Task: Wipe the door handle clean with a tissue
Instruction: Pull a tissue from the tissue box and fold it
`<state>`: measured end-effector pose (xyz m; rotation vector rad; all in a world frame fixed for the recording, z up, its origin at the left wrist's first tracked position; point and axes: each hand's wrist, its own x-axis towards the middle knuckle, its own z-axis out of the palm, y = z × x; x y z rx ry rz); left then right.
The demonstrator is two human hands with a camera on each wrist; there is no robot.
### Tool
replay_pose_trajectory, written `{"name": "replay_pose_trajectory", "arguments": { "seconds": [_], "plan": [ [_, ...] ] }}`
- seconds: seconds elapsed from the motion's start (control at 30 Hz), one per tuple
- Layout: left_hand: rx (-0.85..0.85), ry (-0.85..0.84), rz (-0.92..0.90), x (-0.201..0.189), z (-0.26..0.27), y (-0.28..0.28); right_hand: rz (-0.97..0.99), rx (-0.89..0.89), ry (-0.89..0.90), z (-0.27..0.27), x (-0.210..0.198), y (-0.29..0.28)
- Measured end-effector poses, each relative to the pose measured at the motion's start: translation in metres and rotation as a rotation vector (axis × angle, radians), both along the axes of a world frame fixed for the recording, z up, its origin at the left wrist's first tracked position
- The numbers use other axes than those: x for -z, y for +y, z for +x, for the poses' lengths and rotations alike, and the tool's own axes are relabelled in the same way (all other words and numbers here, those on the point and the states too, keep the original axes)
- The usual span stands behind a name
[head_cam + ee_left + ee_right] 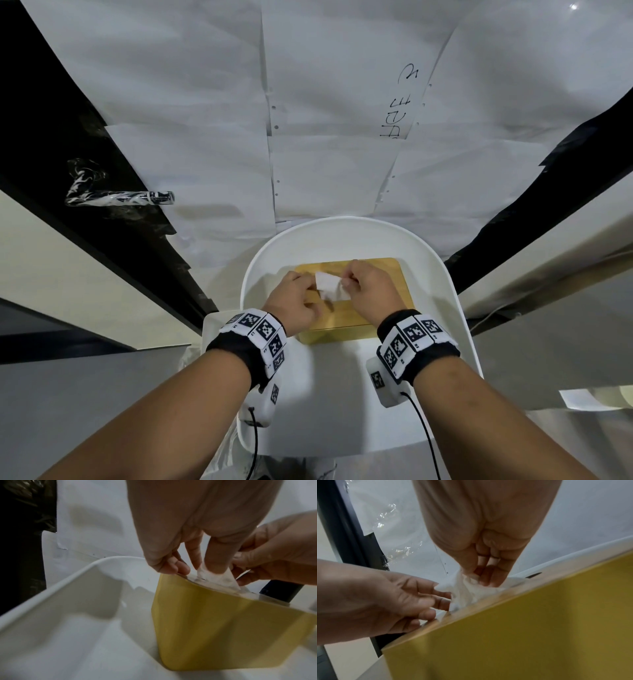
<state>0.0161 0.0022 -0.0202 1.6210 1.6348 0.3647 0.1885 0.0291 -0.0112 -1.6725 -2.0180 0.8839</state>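
Observation:
The door handle (pixel 120 198) sticks out of the dark door edge at left, wrapped in clear film with white smears. Far from it, both hands are over a tissue box with a wooden lid (pixel 370 274) standing on a white chair. A white tissue (pixel 329 289) rises from the lid's slot. My right hand (pixel 346 281) pinches the tissue's (pixel 467 592) top right corner between thumb and fingers (pixel 471 569). My left hand (pixel 313 287) holds the tissue's (pixel 221 580) left edge with its fingertips (pixel 214 561). The box (pixel 223 628) reads yellow in both wrist views.
The white chair (pixel 342 236) stands against a door covered in taped white paper sheets (pixel 342 154). Dark frame strips (pixel 41 120) run on both sides of the door. Grey floor lies to either side of the chair.

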Motion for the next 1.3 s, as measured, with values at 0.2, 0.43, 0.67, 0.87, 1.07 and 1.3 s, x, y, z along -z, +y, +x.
{"name": "replay_pose_trajectory", "arguments": {
  "seconds": [0.2, 0.43, 0.67, 0.87, 1.07, 1.3],
  "plan": [
    [-0.165, -0.079, -0.017, -0.002, 0.004, 0.011, 0.001, -0.015, -0.058, 0.006, 0.007, 0.002],
    [-0.370, -0.341, -0.062, -0.006, 0.002, 0.014, -0.025, -0.039, -0.241, 0.010, 0.007, 0.002],
    [-0.287, -0.452, 0.068, -0.017, 0.001, 0.020, 0.085, 0.004, -0.042, 0.007, 0.002, 0.014],
    [-0.316, -0.507, 0.044, -0.015, 0.000, 0.024, -0.106, -0.097, -0.134, 0.008, -0.002, 0.010],
    [-0.255, -0.494, 0.008, -0.010, 0.001, 0.020, -0.031, -0.121, 0.003, 0.006, -0.003, 0.012],
    [-0.200, -0.643, 0.031, -0.017, 0.004, 0.018, -0.037, -0.100, -0.071, 0.001, 0.003, 0.014]
  ]
}}
